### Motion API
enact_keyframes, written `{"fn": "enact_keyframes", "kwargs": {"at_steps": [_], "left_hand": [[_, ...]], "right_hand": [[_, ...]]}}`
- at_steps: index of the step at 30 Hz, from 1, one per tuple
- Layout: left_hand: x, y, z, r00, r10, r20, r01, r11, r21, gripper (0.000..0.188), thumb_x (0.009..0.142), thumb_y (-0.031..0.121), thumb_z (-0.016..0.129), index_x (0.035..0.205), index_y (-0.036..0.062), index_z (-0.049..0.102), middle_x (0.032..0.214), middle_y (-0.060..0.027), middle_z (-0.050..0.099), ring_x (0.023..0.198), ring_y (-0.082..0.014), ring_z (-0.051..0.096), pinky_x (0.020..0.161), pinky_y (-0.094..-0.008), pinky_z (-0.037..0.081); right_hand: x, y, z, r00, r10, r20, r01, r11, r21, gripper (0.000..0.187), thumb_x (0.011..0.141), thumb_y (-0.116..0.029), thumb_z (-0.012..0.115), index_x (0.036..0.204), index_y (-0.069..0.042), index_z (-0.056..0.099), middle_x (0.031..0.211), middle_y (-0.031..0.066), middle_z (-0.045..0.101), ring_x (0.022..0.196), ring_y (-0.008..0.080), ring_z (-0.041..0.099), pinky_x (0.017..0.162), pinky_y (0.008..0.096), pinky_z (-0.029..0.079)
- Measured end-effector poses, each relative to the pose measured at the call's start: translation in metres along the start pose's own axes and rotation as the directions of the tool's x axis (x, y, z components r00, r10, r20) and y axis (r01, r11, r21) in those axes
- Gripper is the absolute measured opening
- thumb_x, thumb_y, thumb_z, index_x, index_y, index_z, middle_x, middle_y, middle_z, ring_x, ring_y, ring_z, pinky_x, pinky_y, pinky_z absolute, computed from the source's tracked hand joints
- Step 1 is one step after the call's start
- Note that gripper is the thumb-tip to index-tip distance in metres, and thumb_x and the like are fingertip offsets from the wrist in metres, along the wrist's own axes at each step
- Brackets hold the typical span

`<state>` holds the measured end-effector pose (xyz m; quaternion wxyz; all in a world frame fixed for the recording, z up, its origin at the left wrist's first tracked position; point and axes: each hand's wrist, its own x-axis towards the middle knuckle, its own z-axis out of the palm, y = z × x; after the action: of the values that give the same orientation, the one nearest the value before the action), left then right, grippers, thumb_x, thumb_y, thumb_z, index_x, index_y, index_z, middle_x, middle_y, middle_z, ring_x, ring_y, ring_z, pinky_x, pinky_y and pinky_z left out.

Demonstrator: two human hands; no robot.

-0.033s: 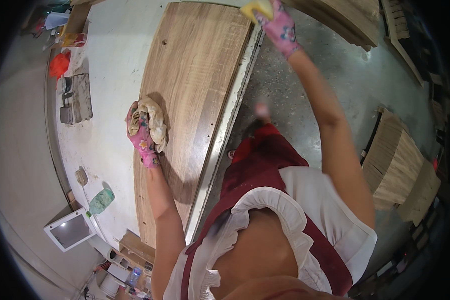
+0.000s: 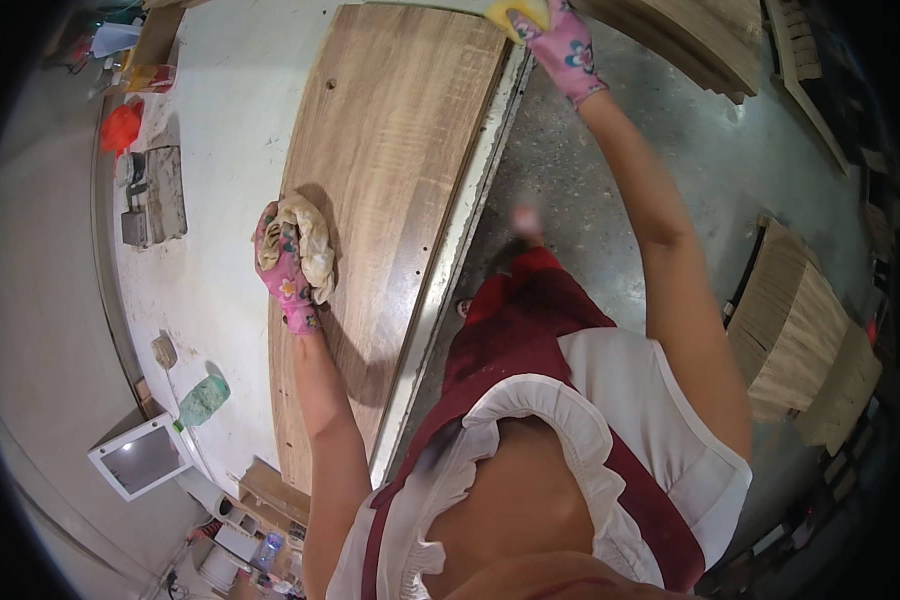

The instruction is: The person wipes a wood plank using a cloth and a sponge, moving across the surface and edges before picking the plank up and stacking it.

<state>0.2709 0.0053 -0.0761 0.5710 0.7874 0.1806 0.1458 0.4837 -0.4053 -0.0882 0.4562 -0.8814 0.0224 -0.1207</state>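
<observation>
A wood-grain board (image 2: 390, 150) with a few small holes lies along the front edge of the white worktable (image 2: 220, 130). My left hand (image 2: 286, 272), in a pink flowered glove, is closed on a crumpled cream cloth (image 2: 316, 245) at the board's left edge. At the board's far right corner is my right hand (image 2: 564, 52), gloved alike, its fingers wrapped round a yellow sponge (image 2: 518, 16). The sponge is at the board's edge; whether it presses on the edge I cannot tell.
A green plastic bottle (image 2: 203, 400), a white-framed screen (image 2: 142, 459), a grey metal block (image 2: 164, 196) and a red bag (image 2: 121, 127) are on the table's left side. Stacked boards (image 2: 690, 40) stand at the far right, and more panels (image 2: 785, 320) lie on the right.
My right hand with the sponge has shifted very slightly. My left hand with the cloth stays in place on the board.
</observation>
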Motion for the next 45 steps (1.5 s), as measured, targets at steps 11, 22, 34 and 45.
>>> {"fn": "enact_keyframes", "kwargs": {"at_steps": [11,22,34,45], "left_hand": [[-0.004,-0.006,-0.007,0.996,0.080,-0.033,-0.080,0.997,0.017,0.036,0.085,0.001,0.060,0.121,0.0048,0.060,0.115,-0.0075,0.064,0.105,-0.0165,0.059,0.095,-0.0285,0.044],[-0.007,-0.055,-0.062,0.986,0.162,-0.036,-0.160,0.985,0.061,0.045,0.077,0.012,0.075,0.119,0.0032,0.060,0.100,-0.0055,0.069,0.089,-0.0118,0.064,0.082,-0.0244,0.050],[-0.256,-0.123,-0.342,0.985,-0.086,-0.148,0.076,0.995,-0.070,0.057,0.077,-0.007,0.068,0.130,0.0008,0.050,0.123,-0.0104,0.058,0.109,-0.0185,0.058,0.096,-0.0294,0.047],[-0.319,-0.153,-0.420,0.964,-0.062,-0.260,0.079,0.995,0.055,0.059,0.078,-0.011,0.062,0.133,0.0013,0.046,0.127,-0.0112,0.056,0.111,-0.0189,0.057,0.096,-0.0273,0.046]], "right_hand": [[-0.096,-0.041,0.006,0.974,-0.226,-0.005,0.226,0.974,0.002,0.046,0.076,-0.027,0.070,0.113,-0.005,0.055,0.097,0.0168,0.064,0.086,0.0335,0.064,0.076,0.0410,0.053],[-0.421,-0.115,0.047,0.670,-0.570,0.476,0.489,0.821,0.295,0.063,0.073,-0.045,0.068,0.127,-0.018,0.051,0.108,0.0073,0.061,0.103,0.0277,0.058,0.091,0.0413,0.045],[-0.418,-0.141,0.061,0.891,-0.428,0.149,0.442,0.893,-0.078,0.043,0.079,-0.025,0.072,0.110,-0.001,0.054,0.095,0.0122,0.064,0.084,0.0245,0.065,0.072,0.0388,0.055],[-0.524,-0.158,0.076,0.746,-0.522,0.414,0.421,0.851,0.315,0.054,0.074,-0.028,0.072,0.119,-0.006,0.053,0.098,0.0121,0.061,0.084,0.0265,0.061,0.071,0.0386,0.052]]}}
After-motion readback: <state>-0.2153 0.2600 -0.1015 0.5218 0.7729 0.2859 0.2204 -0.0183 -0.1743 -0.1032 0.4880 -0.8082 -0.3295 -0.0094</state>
